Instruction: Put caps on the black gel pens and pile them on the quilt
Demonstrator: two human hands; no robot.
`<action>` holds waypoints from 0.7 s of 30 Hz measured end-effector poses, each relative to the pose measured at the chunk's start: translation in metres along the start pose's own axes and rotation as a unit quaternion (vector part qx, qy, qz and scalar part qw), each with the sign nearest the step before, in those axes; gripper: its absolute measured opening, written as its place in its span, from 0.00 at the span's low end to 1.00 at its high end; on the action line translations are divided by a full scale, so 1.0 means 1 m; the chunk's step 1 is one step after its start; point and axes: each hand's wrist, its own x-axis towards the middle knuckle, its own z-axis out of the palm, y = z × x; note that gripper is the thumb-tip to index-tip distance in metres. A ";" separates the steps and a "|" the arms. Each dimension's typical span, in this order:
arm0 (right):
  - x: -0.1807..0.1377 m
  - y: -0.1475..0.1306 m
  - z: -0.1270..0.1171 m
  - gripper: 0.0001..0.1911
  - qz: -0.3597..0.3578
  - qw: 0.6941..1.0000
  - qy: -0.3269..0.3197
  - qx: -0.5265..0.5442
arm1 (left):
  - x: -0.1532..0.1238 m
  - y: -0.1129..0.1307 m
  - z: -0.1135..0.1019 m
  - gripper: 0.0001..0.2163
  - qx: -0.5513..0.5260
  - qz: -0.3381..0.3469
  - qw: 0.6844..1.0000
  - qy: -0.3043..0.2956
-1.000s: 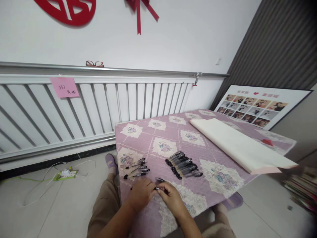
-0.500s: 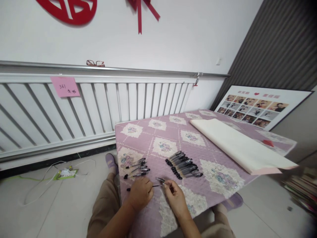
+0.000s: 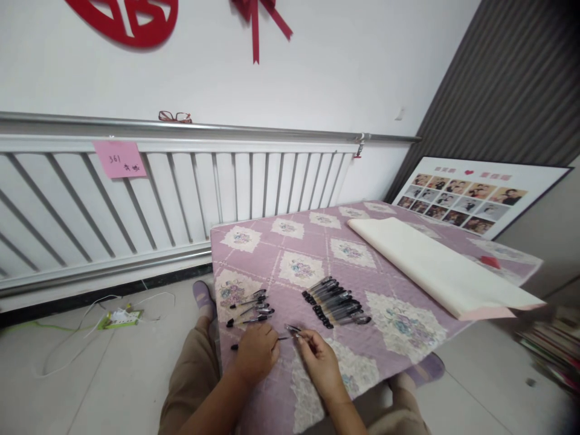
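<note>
My left hand point(image 3: 258, 350) is closed around a pen point(image 3: 234, 347). The pen's dark end shows to the left of the hand, and a thin dark part sticks out on the right; the fingers hide its middle. Just beside that thin part, my right hand point(image 3: 321, 359) pinches a small dark pen cap point(image 3: 292, 328) between thumb and fingers. A few capped pens point(image 3: 249, 309) lie above my left hand. A row of several black-capped pens point(image 3: 336, 302) lies beyond my right hand.
The pens rest on a purple flowered cloth point(image 3: 308, 235) over a table. A cream sheet point(image 3: 408, 260) lies folded at the right, before a photo board point(image 3: 466, 193). A radiator point(image 3: 263, 181) stands behind. On the floor are a power strip point(image 3: 120, 317) and stacked books point(image 3: 553, 350).
The pen's thin end has drawn slightly left, opening a small gap from my right hand. Both hands stay nearly in place.
</note>
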 end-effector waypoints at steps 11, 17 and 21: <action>0.000 -0.006 -0.001 0.08 -0.080 0.985 -0.089 -0.126 | 0.000 0.000 0.000 0.03 0.011 0.029 0.999 -0.016; 0.003 0.003 0.001 0.09 -0.090 0.982 0.005 -0.164 | 0.001 0.001 -0.002 0.04 0.018 0.014 1.000 -0.017; 0.003 0.009 0.001 0.12 -0.096 0.973 0.055 -0.201 | 0.002 0.002 -0.001 0.04 0.021 0.004 1.000 -0.021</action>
